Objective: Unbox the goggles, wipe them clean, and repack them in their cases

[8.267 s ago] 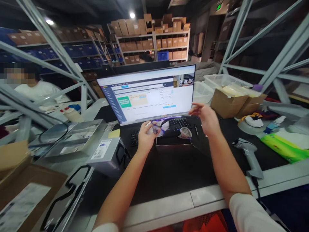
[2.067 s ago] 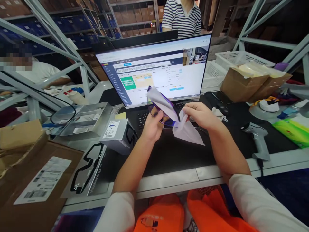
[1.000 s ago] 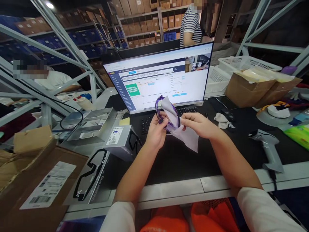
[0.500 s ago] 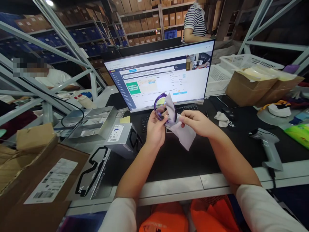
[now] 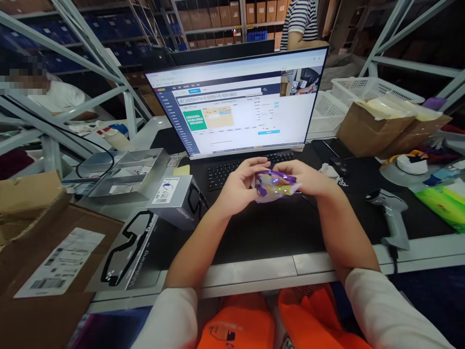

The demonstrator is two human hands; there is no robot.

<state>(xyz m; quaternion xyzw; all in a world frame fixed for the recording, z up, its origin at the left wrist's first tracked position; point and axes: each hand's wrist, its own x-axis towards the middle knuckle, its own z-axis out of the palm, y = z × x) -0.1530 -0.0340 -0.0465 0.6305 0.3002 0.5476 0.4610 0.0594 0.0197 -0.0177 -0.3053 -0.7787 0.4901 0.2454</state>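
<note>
Purple-framed glasses (image 5: pixel 275 179) with a shiny, yellowish lens are held up in front of the keyboard (image 5: pixel 225 175). My left hand (image 5: pixel 244 186) grips their left end, fingers curled over the top. At the other end, my right hand (image 5: pixel 301 177) is closed on the frame. A thin white sheet (image 5: pixel 271 198) shows beneath the lens, partly hidden by the glasses and fingers. To the left of my hands stands a grey box (image 5: pixel 174 206) with a white label and a printed glasses outline.
A monitor (image 5: pixel 240 111) stands behind my hands. On the right are a barcode scanner (image 5: pixel 392 218), a mouse (image 5: pixel 338 167) and a cardboard box (image 5: pixel 374 131). On the left are an opened carton (image 5: pixel 58 271), a larger glasses box (image 5: pixel 127 252) and a grey tray (image 5: pixel 131 182).
The glasses have turned from upright to lying crosswise, lens showing. My hands have come round to both ends. The white sheet, which hung down before, is now bunched beneath them.
</note>
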